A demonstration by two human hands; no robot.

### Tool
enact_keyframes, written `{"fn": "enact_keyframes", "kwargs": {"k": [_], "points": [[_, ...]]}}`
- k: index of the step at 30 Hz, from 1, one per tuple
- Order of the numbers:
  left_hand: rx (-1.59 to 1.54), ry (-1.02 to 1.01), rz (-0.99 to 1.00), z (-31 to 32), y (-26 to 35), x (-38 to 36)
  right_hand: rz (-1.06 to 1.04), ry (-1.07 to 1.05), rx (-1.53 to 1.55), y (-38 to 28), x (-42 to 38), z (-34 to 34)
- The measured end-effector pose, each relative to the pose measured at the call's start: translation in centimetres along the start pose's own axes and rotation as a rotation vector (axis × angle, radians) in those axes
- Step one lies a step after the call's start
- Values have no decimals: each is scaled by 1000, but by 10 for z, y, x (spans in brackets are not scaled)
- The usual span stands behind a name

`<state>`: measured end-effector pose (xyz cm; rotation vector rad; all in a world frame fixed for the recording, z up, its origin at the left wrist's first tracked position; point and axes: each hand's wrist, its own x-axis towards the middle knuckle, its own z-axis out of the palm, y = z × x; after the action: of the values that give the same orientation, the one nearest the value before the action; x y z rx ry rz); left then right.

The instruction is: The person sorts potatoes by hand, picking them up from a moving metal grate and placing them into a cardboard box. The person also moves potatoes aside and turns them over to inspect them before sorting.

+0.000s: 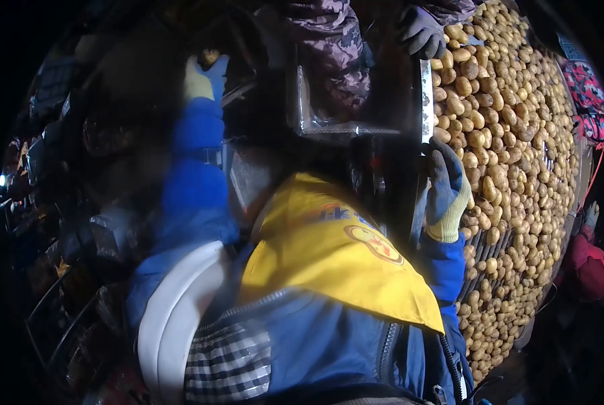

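My left hand, in a pale yellow and blue work glove, is stretched out to the upper left, away from the conveyor. Its fingers are closed round a potato, which shows at the fingertips. On the other side, my right hand, gloved in yellow with a grey-blue coating, lies at the metal edge of the potato conveyor. Its fingers stretch forward along that edge, beside many loose potatoes, with no potato visible in them.
Across from me stands a co-worker in camouflage clothing, with a grey gloved hand at the conveyor's edge. Beyond the potatoes are people in pink patterned and red clothing. The left side is dark and cluttered.
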<state>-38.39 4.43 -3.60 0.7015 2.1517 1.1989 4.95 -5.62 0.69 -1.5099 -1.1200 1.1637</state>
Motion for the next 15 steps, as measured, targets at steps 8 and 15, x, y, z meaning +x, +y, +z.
{"fn": "enact_keyframes", "kwargs": {"k": [8,15], "points": [[-827,-636,-556,22,-2,-78,85,73,180,-6,-3,-15],[-993,-1137,-615,61,32,-139,88,97,119,-2,-18,-21]]}}
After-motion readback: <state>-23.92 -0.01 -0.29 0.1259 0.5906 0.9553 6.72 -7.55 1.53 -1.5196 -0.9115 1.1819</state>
